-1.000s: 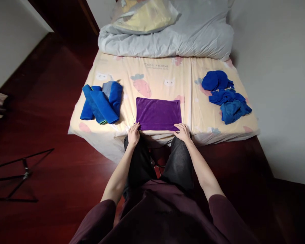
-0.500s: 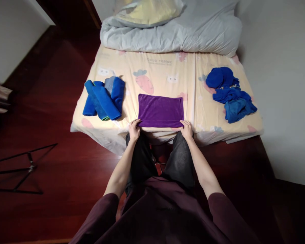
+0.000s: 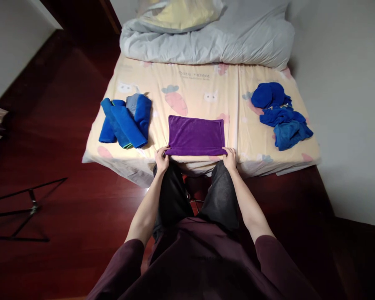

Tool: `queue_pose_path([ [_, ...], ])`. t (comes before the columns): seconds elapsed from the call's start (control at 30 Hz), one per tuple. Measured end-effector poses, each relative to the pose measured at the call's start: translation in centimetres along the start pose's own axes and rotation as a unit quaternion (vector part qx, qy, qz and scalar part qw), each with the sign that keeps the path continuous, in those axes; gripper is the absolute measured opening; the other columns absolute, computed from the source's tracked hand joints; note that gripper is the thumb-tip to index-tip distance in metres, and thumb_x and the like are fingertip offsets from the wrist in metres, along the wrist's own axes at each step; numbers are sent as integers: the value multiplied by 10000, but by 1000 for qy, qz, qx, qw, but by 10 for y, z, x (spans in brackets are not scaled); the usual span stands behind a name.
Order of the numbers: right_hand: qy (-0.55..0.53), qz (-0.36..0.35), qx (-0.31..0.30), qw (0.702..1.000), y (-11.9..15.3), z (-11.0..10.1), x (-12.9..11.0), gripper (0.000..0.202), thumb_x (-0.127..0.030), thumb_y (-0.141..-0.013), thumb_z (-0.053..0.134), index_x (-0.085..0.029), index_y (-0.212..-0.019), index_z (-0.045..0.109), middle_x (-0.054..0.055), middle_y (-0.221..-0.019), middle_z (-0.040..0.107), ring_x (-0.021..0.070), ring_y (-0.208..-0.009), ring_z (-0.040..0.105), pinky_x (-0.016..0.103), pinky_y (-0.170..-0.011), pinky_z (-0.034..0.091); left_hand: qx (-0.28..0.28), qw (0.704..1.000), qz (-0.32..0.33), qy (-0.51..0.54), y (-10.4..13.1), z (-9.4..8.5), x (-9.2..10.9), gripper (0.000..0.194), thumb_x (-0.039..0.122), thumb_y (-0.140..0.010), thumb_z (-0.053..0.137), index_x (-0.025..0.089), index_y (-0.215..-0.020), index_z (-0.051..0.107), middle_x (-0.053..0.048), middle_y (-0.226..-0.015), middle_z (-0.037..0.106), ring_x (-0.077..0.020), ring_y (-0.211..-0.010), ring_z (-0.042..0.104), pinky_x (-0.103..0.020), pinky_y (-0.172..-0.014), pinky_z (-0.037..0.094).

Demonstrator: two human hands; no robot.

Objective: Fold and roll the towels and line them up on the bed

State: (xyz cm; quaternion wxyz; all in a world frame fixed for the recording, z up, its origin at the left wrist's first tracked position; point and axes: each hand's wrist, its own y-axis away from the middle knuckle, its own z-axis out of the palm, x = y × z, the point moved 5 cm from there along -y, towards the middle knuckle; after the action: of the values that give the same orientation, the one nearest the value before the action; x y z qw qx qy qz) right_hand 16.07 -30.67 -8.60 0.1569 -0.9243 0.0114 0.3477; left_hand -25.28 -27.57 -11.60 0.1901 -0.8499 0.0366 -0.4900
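A purple towel point(image 3: 196, 134), folded into a rectangle, lies flat near the front edge of the bed. Its near edge is turned over in a narrow strip. My left hand point(image 3: 162, 158) pinches the near left corner of the towel. At the near right corner, my right hand point(image 3: 230, 158) grips the cloth between thumb and fingers. Several rolled blue towels point(image 3: 128, 125) are stacked crosswise to the left. Over on the right, crumpled blue cloths point(image 3: 284, 116) lie in a loose heap.
The bed point(image 3: 118, 156) has a cream sheet with carrot prints. A grey quilt point(image 3: 203, 48) and a yellow pillow point(image 3: 184, 16) are bunched at its far end. Black tripod legs point(image 3: 33, 208) stand on the dark red floor at left. A wall point(image 3: 343, 104) borders the right side.
My left hand has shifted slightly left along the towel's near edge, and the turned-over strip there looks a little more distinct. The view has moved slightly; the blue cloths stay put.
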Motion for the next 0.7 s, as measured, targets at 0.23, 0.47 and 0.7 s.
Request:
queue_pose_path([
  [0.23, 9, 21, 5, 1000, 1, -4, -3, 509, -45, -836, 475, -200, -1247, 732, 122, -1212, 716, 280, -1225, 624, 453, -1169, 491, 12, 1000, -19, 3, 2, -4, 8, 223, 312, -991, 533, 204, -1072, 711, -127, -1223, 743, -274, -1263, 616, -456, -1158, 439],
  [0.47, 23, 37, 16, 999, 1, -5, -3, 429, -93, -887, 488, -205, -1240, 705, 133, -1196, 697, 294, -1180, 651, 469, -1139, 500, 20, 999, -31, 5, 2, -7, 13, 267, 411, -1021, 542, 204, -1068, 704, -134, -1236, 734, -273, -1278, 605, -476, -1211, 401],
  [0.7, 26, 45, 21, 998, 0, -3, -1, 331, -132, -903, 522, -194, -1168, 710, 136, -1158, 702, 297, -1141, 655, 458, -1106, 518, 46, 996, -61, 35, 5, -5, -3, 305, 463, -994, 599, 198, -1088, 718, -120, -1163, 714, -264, -1222, 628, -426, -1144, 470],
])
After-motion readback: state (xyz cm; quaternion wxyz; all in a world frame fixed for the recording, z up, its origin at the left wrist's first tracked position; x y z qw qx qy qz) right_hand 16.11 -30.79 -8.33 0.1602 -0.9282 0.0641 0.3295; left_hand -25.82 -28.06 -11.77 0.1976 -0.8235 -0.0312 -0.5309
